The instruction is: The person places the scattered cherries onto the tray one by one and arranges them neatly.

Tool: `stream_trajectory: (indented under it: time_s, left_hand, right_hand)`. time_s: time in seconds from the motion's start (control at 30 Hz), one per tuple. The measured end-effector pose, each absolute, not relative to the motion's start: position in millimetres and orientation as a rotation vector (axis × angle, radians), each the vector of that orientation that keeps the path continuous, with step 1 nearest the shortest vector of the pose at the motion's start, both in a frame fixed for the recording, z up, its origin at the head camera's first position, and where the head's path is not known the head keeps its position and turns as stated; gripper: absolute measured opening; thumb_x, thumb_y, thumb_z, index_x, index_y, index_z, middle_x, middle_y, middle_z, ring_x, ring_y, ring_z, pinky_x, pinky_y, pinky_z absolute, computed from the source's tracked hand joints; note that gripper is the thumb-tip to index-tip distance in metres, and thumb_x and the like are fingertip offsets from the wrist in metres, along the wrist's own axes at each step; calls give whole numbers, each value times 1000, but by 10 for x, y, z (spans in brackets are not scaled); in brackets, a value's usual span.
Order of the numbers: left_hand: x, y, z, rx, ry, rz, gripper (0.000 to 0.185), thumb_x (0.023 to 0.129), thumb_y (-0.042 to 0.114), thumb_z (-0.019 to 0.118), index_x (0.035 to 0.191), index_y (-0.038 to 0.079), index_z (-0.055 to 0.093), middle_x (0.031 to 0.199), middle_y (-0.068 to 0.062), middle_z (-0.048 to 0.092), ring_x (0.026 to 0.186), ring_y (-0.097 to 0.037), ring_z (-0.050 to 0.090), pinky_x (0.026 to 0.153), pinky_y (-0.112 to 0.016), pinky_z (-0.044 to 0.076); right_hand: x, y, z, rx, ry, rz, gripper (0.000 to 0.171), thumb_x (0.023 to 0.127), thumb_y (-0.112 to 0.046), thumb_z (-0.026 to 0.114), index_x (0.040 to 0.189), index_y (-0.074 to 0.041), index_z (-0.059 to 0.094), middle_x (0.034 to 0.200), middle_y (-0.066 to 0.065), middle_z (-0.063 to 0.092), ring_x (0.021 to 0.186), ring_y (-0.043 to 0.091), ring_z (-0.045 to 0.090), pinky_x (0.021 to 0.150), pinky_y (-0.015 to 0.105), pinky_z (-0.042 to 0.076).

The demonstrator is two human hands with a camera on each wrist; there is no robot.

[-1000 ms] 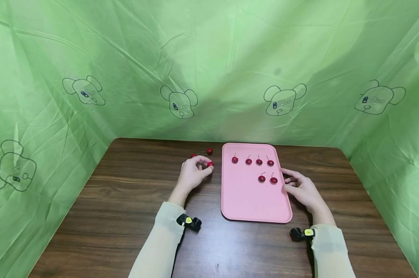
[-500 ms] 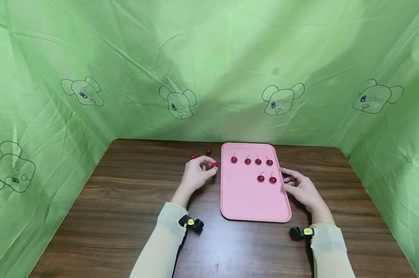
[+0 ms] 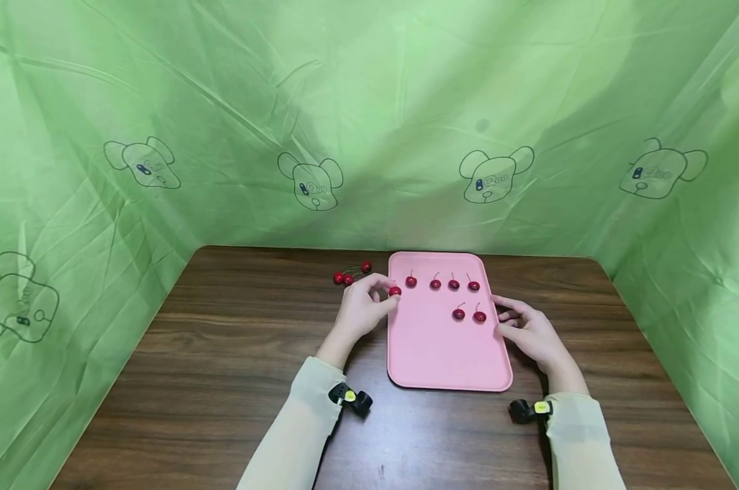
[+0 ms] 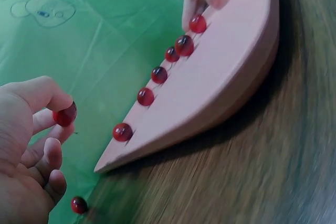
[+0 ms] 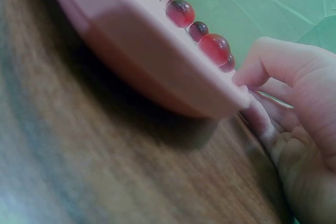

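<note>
My left hand [image 3: 360,310] pinches a red cherry [image 3: 395,291] between thumb and forefinger, above the left rim of a pink tray [image 3: 443,354]. In the left wrist view that cherry [image 4: 64,114] sits at the fingertips, with the other fingers loosely bent. My right hand [image 3: 531,333] holds the tray's right edge; the right wrist view shows its thumb on the rim and fingers against the outside. On the tray, several cherries form a back row, including one cherry [image 3: 411,281] at the left. Two more, one a cherry [image 3: 458,314], lie in front at the right.
On the wooden table [image 3: 235,354], left of the tray, several loose cherries [image 3: 348,280] with green stems lie near the back edge. A green cloth [image 3: 369,102] with printed bear heads hangs behind and at both sides.
My left hand has moved right with the cherry, from the bare table to over the tray's left rim. The loose cherries behind it are now more exposed. My right hand stays at the tray edge.
</note>
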State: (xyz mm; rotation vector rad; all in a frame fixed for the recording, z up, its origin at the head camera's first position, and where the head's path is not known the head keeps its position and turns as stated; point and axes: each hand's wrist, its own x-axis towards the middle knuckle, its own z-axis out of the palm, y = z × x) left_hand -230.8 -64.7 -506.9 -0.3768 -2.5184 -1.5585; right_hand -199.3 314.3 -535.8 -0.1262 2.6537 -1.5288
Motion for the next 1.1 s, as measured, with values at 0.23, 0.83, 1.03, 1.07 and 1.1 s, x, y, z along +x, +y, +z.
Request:
stream_trajectory:
  time_s: [0.23,0.83,1.03,1.07,1.1]
  left_hand:
    - [-2283,-520,-5059,-445,-2498,-1565,22,93,11,84,114,14,80,95,-2,76,75,-22,61,65,-25,46]
    - [-2315,-132,-5070,-586,-2709,-1389,23,91,13,83,113,17,78,109,4,77,95,-11,73,85,-31,57]
    - [-2351,7,-5118,-618,-2776,-1342,24,89,14,83,112,18,77,103,7,75,96,-9,72,89,-30,56]
    - [-2360,22,-5125,-627,-2779,-1333,24,89,14,83,112,18,76,102,7,75,95,-8,71,89,-30,55]
    - [-2372,37,-5135,-636,-2783,-1319,24,89,14,83,111,18,76,102,7,75,95,-7,71,89,-28,55]
  right_hand:
    - [-1988,3148,-5353,-124,2658,-1519,64,95,-4,77,157,-8,59,123,24,70,99,15,66,81,21,56]
    - [-1978,3110,-5353,-130,2634,-1575,66,94,-3,79,156,-5,58,126,24,70,98,12,65,80,19,55]
    - [-1981,3118,-5350,-144,2645,-1562,65,94,-3,79,156,-4,58,123,24,70,97,11,65,80,20,55]
    - [-1982,3119,-5347,-141,2649,-1558,65,94,-3,79,156,-4,59,123,24,70,97,11,65,80,20,55]
    - [-1982,3118,-5348,-137,2654,-1554,64,94,-4,79,155,-5,59,122,23,70,96,11,65,79,20,55]
